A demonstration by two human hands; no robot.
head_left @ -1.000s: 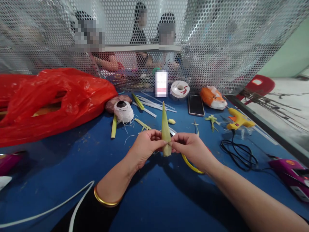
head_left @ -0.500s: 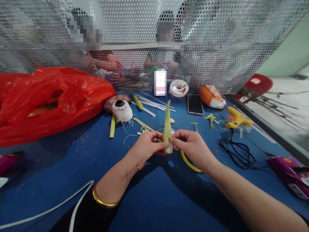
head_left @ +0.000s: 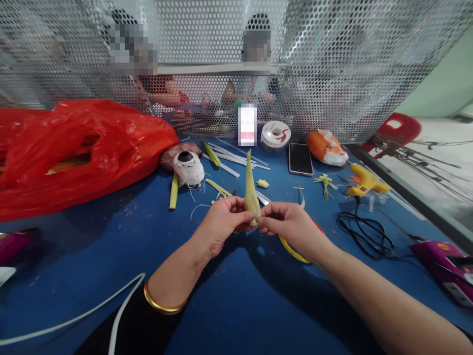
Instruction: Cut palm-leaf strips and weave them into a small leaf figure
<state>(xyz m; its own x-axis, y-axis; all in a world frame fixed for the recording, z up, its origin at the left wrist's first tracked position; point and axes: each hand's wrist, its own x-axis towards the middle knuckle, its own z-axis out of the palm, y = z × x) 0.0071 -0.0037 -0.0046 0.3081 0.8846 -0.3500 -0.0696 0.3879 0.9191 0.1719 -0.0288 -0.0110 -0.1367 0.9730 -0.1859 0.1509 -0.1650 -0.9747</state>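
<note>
A pale green, pointed leaf (head_left: 251, 190), husk-like, stands upright between my hands, with its tip up and its base gathered narrow. My left hand (head_left: 227, 217) is closed on its lower left side, thumb in front and fingers behind. At the lower right edge, my right hand (head_left: 284, 222) pinches the base between thumb and fingertips. Partly hidden under my right hand lie scissors (head_left: 293, 250) with a yellow handle; a blade shows beyond the fingers. A small pale yellow piece (head_left: 262, 184) lies just past the leaf.
Behind are a white thread spool (head_left: 188, 170), white strips (head_left: 231, 158), a ribbon roll (head_left: 275, 134), a phone (head_left: 300, 159) and an orange packet (head_left: 327, 147). A yellow glue gun (head_left: 367, 180) with black cord is right; a red bag (head_left: 84, 153) is left. Perforated mesh (head_left: 207, 39) stands behind.
The leaf's flat, wide base is now gathered and narrower, and its tip has shifted left. My right fingers have moved down to the base. The view has shifted slightly.
</note>
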